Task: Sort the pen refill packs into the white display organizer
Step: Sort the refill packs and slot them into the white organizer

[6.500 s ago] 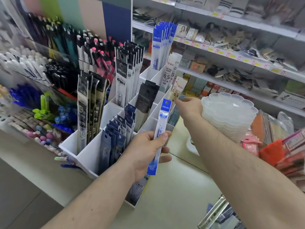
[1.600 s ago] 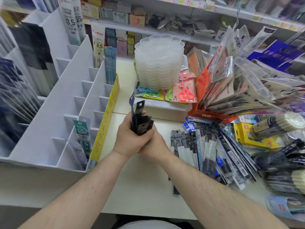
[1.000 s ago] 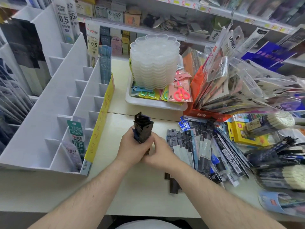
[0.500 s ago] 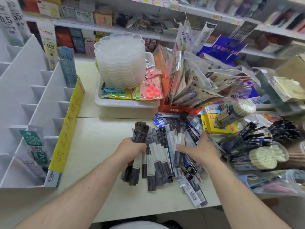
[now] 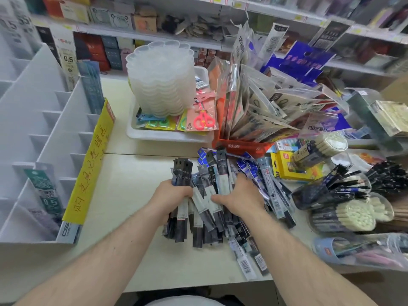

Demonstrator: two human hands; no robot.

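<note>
White organizer (image 5: 50, 120) slots mostly stand empty; many packs (image 5: 242, 180) remain heaped on the table. Left hand (image 5: 174, 193) grips a bundle (image 5: 182, 173); right hand (image 5: 238, 195) lies open on the heap.

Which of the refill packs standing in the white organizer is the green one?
The green pack marked 0.5 stands in a near compartment of the white organizer, behind the yellow sign; the packs farther back are blue-grey or white.
</note>
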